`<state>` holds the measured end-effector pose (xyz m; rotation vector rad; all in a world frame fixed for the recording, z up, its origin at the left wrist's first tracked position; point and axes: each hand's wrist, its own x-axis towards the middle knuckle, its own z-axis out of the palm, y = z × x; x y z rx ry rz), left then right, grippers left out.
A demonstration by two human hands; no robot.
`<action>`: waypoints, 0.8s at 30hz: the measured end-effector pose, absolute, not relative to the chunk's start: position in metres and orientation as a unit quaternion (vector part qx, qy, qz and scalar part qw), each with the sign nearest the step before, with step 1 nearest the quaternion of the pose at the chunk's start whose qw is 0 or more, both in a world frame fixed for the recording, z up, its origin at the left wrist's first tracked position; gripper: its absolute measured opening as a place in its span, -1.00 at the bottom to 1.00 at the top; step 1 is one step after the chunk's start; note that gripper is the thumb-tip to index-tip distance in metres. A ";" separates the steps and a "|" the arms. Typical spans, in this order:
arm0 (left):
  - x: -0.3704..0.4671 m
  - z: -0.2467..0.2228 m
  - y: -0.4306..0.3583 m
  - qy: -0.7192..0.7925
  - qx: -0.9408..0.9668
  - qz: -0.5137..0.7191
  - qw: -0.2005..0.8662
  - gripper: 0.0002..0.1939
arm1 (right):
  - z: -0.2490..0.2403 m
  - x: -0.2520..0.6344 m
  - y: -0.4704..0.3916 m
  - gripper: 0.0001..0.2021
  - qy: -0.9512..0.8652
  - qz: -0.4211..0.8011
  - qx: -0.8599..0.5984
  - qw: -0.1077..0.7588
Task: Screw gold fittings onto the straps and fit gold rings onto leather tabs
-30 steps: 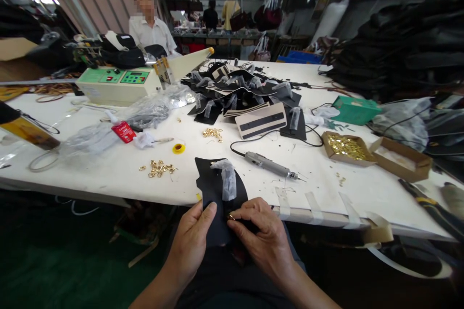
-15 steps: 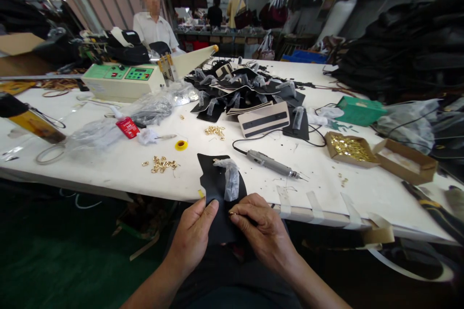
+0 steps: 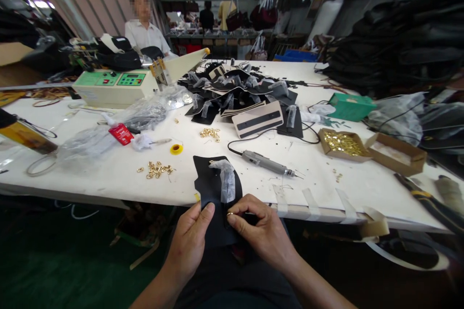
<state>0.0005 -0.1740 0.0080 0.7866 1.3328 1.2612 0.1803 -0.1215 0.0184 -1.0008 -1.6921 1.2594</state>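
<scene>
A black leather panel (image 3: pixel 209 188) with a plastic-wrapped strap (image 3: pixel 227 182) on its face leans over the table's front edge. My left hand (image 3: pixel 190 236) grips the panel's left side, thumb on top. At its right side, my right hand (image 3: pixel 259 229) pinches a small gold metal ring (image 3: pixel 229 214) between thumb and forefinger, against the panel; the fingertips partly hide the ring. Loose gold rings (image 3: pixel 158 170) lie on the table beyond my left hand, with another pile of gold rings (image 3: pixel 210 134) farther back. A grey electric screwdriver (image 3: pixel 268 162) lies beyond my right hand.
The white table (image 3: pixel 119 174) holds a heap of black panels (image 3: pixel 235 89), a control machine (image 3: pixel 116 88), a red glue bottle (image 3: pixel 120 133), a yellow tape roll (image 3: pixel 176 149) and a box of gold pieces (image 3: pixel 344 145). Pliers (image 3: pixel 427 198) lie at right. A person in white (image 3: pixel 147 36) is behind the machine.
The view has shifted slightly, so the table's things sit a little farther left. Both hands keep their hold on the panel and the gold ring; the right fingertips have moved only slightly.
</scene>
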 end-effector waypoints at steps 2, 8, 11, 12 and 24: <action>0.002 0.008 -0.174 0.558 0.337 0.531 0.541 -0.58 | 0.020 0.181 -0.123 -0.88 -0.650 0.503 -0.412 0.392; 0.006 0.007 -0.175 0.546 0.303 0.558 0.546 -0.55 | 0.019 0.187 -0.120 -0.83 -0.599 0.481 -0.496 0.404; 0.007 0.006 -0.179 0.526 0.282 0.571 0.564 -0.53 | 0.014 0.190 -0.115 -0.68 -0.558 0.486 -0.532 0.412; 0.007 0.005 -0.180 0.517 0.278 0.567 0.578 -0.53 | 0.012 0.191 -0.114 -0.61 -0.536 0.519 -0.524 0.410; -0.007 0.026 -0.149 0.431 0.131 0.647 0.616 -0.51 | -0.010 0.204 -0.119 -0.69 -0.518 0.706 -0.359 0.322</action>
